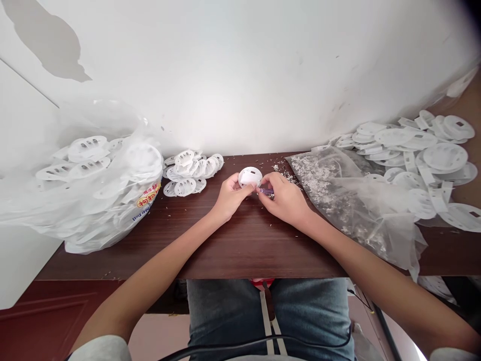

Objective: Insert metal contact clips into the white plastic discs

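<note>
My left hand (230, 194) is closed on a round white plastic disc (250, 176), held upright just above the dark wooden table (240, 240). My right hand (282, 196) is pinched right beside the disc on a small purple tool (266, 191), its tip against the disc's lower edge. Both hands meet at the table's middle, near the wall.
A big clear bag (86, 195) of white discs lies at the left. A small pile of finished discs (191, 170) sits beside it. At the right lie a clear bag of tiny metal parts (338, 195) and a heap of white discs and strips (424, 155). Small metal bits (280, 168) are scattered near the wall.
</note>
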Available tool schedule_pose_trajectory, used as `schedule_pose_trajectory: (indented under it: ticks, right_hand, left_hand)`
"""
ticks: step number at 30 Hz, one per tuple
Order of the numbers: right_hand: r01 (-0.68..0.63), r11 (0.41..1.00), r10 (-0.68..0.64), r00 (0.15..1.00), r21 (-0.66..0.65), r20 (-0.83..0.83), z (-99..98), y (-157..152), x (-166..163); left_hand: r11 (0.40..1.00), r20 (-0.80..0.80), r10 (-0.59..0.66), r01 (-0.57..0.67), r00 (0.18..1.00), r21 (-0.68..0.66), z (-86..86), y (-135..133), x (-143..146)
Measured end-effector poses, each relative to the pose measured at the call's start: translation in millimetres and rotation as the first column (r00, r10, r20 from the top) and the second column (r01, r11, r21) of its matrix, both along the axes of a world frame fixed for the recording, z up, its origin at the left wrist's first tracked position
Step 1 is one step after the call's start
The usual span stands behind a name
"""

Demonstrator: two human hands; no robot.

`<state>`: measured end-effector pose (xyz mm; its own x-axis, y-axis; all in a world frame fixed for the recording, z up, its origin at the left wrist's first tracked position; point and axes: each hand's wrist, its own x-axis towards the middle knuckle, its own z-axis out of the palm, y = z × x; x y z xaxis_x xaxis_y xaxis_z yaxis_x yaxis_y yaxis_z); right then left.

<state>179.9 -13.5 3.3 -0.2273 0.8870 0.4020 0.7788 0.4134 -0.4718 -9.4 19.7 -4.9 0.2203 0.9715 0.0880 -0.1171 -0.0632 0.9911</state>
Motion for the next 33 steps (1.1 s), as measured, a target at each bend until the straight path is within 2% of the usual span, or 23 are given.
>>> schedule_pose_trajectory:
  ticks: [5,12,16,24,33]
  right_hand:
    - [-0.040,0.999,0.041,0.998,-0.019,0.057,3.7,-1.4,0.7]
    - [-0.015,0.999,0.005,0.952,0.030,0.307,4.9,-1.9,0.0]
    - [-0.018,0.998,-0.009,0.918,0.063,0.396,3.9,-2.2,-0.1]
    - [-0.081,0.996,0.053,0.901,0.047,0.430,5.4,-3.9,0.2]
    - [-0.068,0.997,0.043,0.903,0.044,0.428,6.9,-2.9,2.9]
  left_hand:
    - [1.000,0.038,-0.019,0.019,0.999,-0.001,1.7,0.1,-0.9]
    - [1.000,-0.010,0.005,-0.005,1.000,0.021,2.0,-0.6,0.5]
    - [0.999,-0.040,0.021,-0.019,0.999,0.030,1.5,-0.7,0.8]
    - [1.000,-0.051,0.006,-0.006,0.999,0.014,1.2,-0.6,0.4]
    - [1.000,-0.049,0.006,-0.006,0.999,0.004,1.7,0.3,0.1]
